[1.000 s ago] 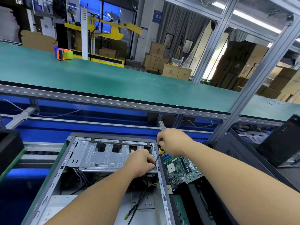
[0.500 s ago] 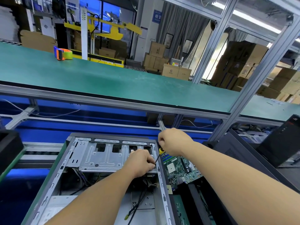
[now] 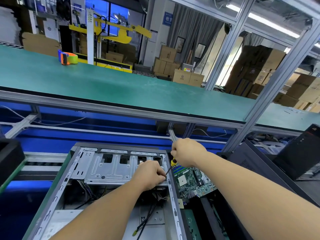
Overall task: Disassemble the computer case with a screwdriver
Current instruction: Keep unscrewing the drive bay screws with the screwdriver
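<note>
Open computer case (image 3: 107, 170) lies near centre, side panel off, metal bracket (image 3: 110, 168) across its far end. Screwdriver (image 3: 170, 168) is gripped by the right hand (image 3: 187, 152), fingers curled round the yellow-and-black handle — shaft angled down-left to the bracket's right edge. Left hand (image 3: 149, 174) rests on the bracket, fingers curled at the tip; whether anything is pinched cannot be told. Circuit board (image 3: 192, 182) sits just right of the case — tape dispenser (image 3: 67, 58) far left on the green bench (image 3: 121, 90).
</note>
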